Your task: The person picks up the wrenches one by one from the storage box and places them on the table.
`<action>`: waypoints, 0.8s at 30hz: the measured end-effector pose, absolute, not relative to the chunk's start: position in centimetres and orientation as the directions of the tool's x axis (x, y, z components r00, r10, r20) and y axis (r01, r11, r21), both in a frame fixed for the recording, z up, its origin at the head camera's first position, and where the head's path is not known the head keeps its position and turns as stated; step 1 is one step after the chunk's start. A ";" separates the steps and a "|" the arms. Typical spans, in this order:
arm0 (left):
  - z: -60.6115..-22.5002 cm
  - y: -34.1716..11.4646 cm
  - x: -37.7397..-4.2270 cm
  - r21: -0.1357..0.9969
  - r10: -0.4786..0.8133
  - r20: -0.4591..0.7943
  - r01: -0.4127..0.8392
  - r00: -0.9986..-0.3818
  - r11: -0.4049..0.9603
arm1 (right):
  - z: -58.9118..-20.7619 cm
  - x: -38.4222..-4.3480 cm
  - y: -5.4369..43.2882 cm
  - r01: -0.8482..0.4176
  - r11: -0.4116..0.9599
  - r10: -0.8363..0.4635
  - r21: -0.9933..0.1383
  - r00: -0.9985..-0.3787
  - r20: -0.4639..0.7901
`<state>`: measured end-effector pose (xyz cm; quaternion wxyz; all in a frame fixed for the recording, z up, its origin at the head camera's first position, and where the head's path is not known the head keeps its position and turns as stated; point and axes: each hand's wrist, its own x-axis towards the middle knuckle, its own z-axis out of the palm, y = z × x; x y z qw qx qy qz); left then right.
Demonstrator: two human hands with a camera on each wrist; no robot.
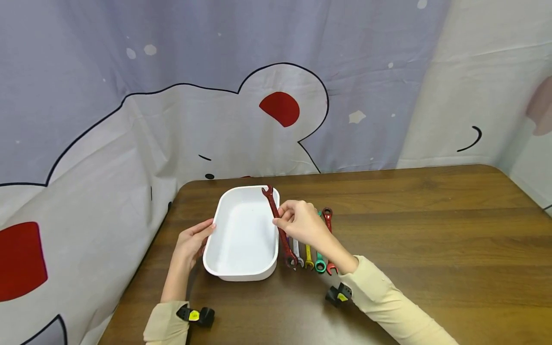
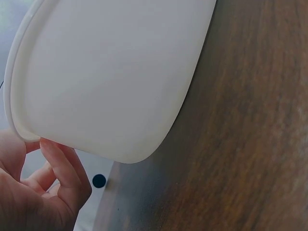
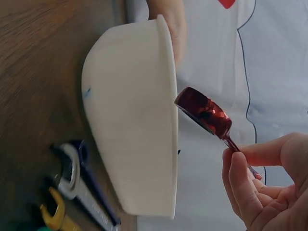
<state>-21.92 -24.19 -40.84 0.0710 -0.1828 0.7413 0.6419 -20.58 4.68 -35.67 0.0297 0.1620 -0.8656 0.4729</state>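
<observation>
A white plastic tub point(image 1: 242, 235) stands on the table, and my left hand point(image 1: 189, 244) grips its left rim, thumb above and fingers beneath. In the left wrist view the fingertips of the left hand point(image 2: 57, 178) meet the lip. My right hand point(image 1: 304, 221) pinches a dark red combination wrench point(image 1: 270, 199) by its shaft above the tub's right rim. The wrench slants, its open end pointing away and its ring end toward me. From the right wrist view, the ring end of the wrench point(image 3: 207, 115) appears higher than the rim.
Right of the tub lie a dark blue wrench point(image 3: 98, 190), a silver wrench point(image 1: 296, 250), a yellow wrench point(image 1: 308, 256), a green wrench point(image 1: 320, 266) and a brighter red wrench point(image 1: 327, 218), partly under the right forearm. A patterned curtain point(image 1: 366, 86) hangs behind the wooden table point(image 1: 431, 230).
</observation>
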 end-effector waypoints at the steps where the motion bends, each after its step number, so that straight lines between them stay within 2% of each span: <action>1: -40.8 -24.2 -21.9 0.926 -0.181 -0.339 -0.362 -0.923 0.110 | -35.7 -20.6 4.9 -0.305 0.504 -0.249 -0.808 -0.947 0.202; 24: -40.9 -24.1 -21.9 0.925 -0.187 -0.337 -0.361 -0.923 0.115 | -37.6 -20.7 10.1 -0.159 0.563 -0.194 -0.811 -0.979 0.057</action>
